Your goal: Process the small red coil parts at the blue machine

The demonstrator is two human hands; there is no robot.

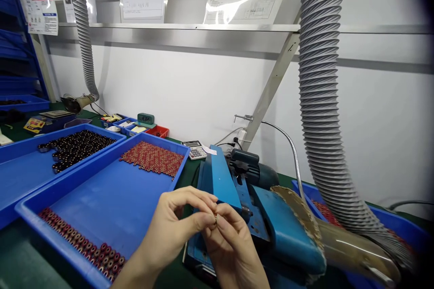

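Note:
My left hand (176,226) and my right hand (230,246) meet in front of a blue machine (264,216). Both pinch one small part (214,216) between their fingertips; it is too small to name. The hands hover just right of a blue tray (111,203) that holds red ring-shaped parts (152,158) at its far end and a row of them along its near edge (81,246).
A second blue tray (20,167) at left holds dark ring parts (77,144). A grey ribbed hose (322,113) runs down to the machine's right side. Another blue tray (396,226) sits behind it. A calculator (195,149) and small bins stand by the wall.

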